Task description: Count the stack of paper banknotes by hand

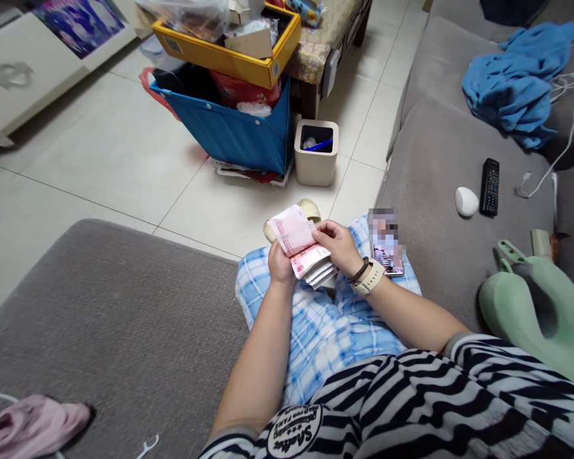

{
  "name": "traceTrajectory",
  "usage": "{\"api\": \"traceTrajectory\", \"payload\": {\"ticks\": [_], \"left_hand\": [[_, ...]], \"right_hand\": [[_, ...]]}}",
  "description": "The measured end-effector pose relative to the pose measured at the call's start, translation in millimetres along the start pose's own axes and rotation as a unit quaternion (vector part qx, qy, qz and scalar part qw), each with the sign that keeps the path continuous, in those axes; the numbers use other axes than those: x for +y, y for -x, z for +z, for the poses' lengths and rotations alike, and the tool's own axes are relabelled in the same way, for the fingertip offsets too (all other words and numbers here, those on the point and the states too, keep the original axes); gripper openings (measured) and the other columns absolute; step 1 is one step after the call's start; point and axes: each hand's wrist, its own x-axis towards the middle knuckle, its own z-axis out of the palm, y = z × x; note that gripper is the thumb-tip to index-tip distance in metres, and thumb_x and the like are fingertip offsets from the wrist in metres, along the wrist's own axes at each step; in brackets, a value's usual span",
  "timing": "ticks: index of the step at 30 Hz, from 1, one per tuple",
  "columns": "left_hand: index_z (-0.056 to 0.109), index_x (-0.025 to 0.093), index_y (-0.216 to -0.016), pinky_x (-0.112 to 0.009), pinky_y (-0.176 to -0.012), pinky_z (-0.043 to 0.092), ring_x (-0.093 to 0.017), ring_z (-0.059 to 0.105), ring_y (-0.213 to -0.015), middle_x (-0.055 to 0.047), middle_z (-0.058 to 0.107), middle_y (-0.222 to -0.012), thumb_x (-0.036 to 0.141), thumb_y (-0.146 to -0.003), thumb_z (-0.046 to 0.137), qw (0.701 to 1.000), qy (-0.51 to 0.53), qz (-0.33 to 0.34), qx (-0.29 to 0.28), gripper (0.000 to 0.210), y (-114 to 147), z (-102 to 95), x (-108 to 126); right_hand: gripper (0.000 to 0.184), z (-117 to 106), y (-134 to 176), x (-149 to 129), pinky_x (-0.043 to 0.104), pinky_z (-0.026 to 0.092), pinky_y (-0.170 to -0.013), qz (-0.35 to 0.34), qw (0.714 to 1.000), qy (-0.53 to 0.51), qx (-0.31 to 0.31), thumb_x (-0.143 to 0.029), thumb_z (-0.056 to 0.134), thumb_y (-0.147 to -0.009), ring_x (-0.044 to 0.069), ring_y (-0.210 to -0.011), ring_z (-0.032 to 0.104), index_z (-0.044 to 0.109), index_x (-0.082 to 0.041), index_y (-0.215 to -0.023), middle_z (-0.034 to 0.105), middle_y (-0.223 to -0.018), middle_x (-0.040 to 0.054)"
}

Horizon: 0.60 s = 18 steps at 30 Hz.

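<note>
A stack of pink banknotes [310, 258] is held over my lap, bent in the middle so that the upper part stands apart from the lower edges. My left hand [280, 262] is closed around the stack's left side, its fingers mostly hidden behind the notes. At the right, my right hand [337, 245] pinches a note between thumb and fingers near the fold. Its wrist carries a pale watch [369, 278] and a dark braided bracelet. Just beyond that wrist, a lit phone [388, 252] lies on my right thigh, partly blurred out.
On the sofa at right are a white rounded object [466, 201], a black remote [489, 187], a green neck pillow [530, 299] and blue cloth [516, 83]. A small bin [316, 169] and a filled blue basket [229, 131] stand on the floor ahead. Pink cloth [33, 424] lies lower left.
</note>
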Motion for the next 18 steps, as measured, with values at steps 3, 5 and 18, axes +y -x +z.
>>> {"api": "traceTrajectory", "payload": {"ticks": [3,5,18], "left_hand": [[0.074,0.016,-0.087,-0.04,-0.084,0.055,-0.025,0.07,-0.086,-0.006,0.076,-0.09,0.036,-0.075,0.065,0.998,0.05,-0.025,0.002,0.025,5,6.3,8],[0.075,0.015,-0.086,-0.04,-0.084,0.055,-0.026,0.07,-0.086,-0.007,0.076,-0.09,0.035,-0.074,0.067,0.998,0.061,-0.032,0.007,0.024,9,9.4,13],[0.071,0.015,-0.086,-0.038,-0.09,0.052,-0.024,0.071,-0.085,-0.006,0.076,-0.086,0.031,-0.066,0.075,0.989,0.135,-0.066,-0.012,0.026,14,15.7,25]], "right_hand": [[0.023,1,0,-2,0.028,0.042,-0.064,-0.001,1.0,-0.007,-0.001,-0.041,0.069,-0.073,0.014,-0.065,0.05,0.061,-0.02,-0.074,0.057,-0.069,-0.002],[0.023,1,1,-3,0.028,0.042,-0.064,0.001,1.0,-0.006,0.001,-0.041,0.069,-0.073,0.014,-0.065,0.05,0.061,-0.02,-0.074,0.057,-0.069,-0.0018],[0.033,0,2,-2,0.026,0.04,-0.053,0.034,0.998,-0.056,-0.005,-0.052,0.067,-0.078,0.013,-0.052,0.049,0.053,-0.022,-0.086,0.056,-0.06,-0.0053]]}}
